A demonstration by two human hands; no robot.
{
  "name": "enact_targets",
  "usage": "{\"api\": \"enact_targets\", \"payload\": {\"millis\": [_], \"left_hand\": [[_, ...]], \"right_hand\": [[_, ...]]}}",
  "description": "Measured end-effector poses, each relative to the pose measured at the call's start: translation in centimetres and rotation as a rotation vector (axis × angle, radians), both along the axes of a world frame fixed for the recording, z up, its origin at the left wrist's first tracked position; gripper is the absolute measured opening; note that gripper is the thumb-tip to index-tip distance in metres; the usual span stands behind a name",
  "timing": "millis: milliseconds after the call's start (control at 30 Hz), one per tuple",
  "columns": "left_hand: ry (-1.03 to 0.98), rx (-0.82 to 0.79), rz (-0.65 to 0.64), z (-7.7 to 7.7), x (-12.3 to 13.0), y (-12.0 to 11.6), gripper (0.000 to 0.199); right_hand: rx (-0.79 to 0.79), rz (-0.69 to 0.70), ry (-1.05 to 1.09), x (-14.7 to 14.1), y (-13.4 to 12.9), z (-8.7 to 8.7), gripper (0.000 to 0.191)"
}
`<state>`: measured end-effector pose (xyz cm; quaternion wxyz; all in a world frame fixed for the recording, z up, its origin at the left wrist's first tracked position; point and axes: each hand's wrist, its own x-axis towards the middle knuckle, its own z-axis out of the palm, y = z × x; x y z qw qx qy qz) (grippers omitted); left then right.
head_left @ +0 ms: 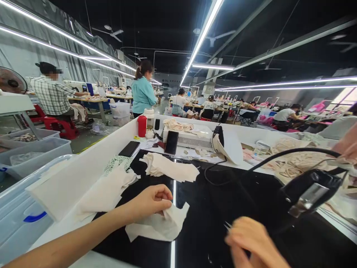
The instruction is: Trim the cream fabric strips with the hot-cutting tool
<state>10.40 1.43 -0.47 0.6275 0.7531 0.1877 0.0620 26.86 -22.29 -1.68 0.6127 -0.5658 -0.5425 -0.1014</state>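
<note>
My left hand [157,199] pinches the upper part of a cream cloth piece [164,225], which lies partly lifted on the glossy black tabletop [206,208]. To the right, my right hand [247,232] is closed around a thin pointed metal tool [228,225], apart from the cloth; only the tool's tips show. Beyond my left hand lies a stack of cream cloth pieces [173,167]. More cream cloth [104,191] is heaped left of my left hand.
A black lamp-like device [312,191] with a cable stands at right, near another person's hand [350,145]. At the back are phones [171,142], a red bottle [142,125] and a white vented box [192,139]. White walls [83,149] edge the table.
</note>
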Motion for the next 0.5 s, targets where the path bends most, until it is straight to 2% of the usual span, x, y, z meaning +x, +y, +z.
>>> {"api": "enact_targets", "payload": {"millis": [67, 167, 267, 333, 433, 500], "left_hand": [[-0.027, -0.089, 0.018, 0.4, 0.1, -0.4, 0.033], [-0.083, -0.199, 0.042, 1.0, -0.1, -1.0, 0.040], [-0.110, -0.319, 0.052, 1.4, -0.5, -1.6, 0.045], [-0.103, -0.361, 0.058, 1.7, -0.8, -2.1, 0.046], [-0.102, -0.401, 0.071, 2.1, -1.2, -2.6, 0.044], [-0.116, -0.422, 0.070, 2.3, -1.5, -2.7, 0.046]], "right_hand": [[-0.278, 0.136, -0.115, -1.2, 1.0, -0.4, 0.013], [-0.556, 0.251, 0.037, -2.4, 2.8, -2.1, 0.014], [-0.562, 0.376, 0.355, -3.0, 4.3, -4.0, 0.039], [-0.538, 0.448, 0.608, -3.5, 5.2, -4.4, 0.049], [-0.457, 0.514, 0.932, -4.4, 6.4, -3.8, 0.056], [-0.405, 0.567, 1.053, -4.9, 7.1, -3.1, 0.057]]}}
